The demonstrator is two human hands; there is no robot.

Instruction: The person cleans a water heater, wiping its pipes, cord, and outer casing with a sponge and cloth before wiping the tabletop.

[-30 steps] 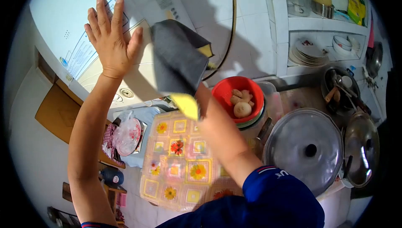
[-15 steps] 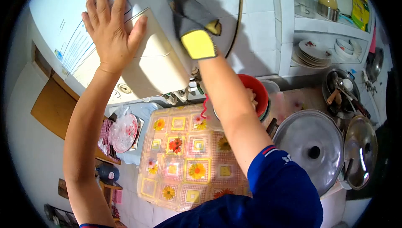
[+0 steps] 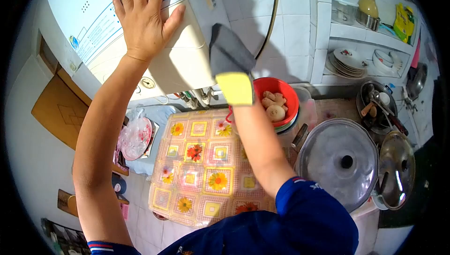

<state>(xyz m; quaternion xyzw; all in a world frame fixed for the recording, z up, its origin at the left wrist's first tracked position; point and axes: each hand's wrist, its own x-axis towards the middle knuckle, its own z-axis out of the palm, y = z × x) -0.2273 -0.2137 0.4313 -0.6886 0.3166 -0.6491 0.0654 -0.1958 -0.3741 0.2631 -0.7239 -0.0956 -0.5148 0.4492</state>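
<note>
My left hand (image 3: 147, 23) lies flat with fingers spread on the front of a white wall-mounted boiler (image 3: 180, 70), near its printed panel. The fingertips reach the top of the view. On my right hand is a grey mitt (image 3: 229, 51) with a yellow cuff (image 3: 234, 88); the fingers inside it are hidden. The mitt is in front of the boiler's lower right edge, and I cannot tell whether it touches. Just right of the cuff stands a red bowl (image 3: 291, 100) holding pieces of ginger root (image 3: 275, 105).
Below lies a table with a flowered plastic cover (image 3: 197, 170). A large lidded pot (image 3: 337, 161) and a glass lid (image 3: 398, 170) stand at the right. Pipes (image 3: 199, 96) hang under the boiler. Plates (image 3: 347, 63) sit on a tiled shelf.
The mitted right hand has come down from beside the boiler toward the red bowl. The view has shifted a little; my left hand stays spread on the boiler.
</note>
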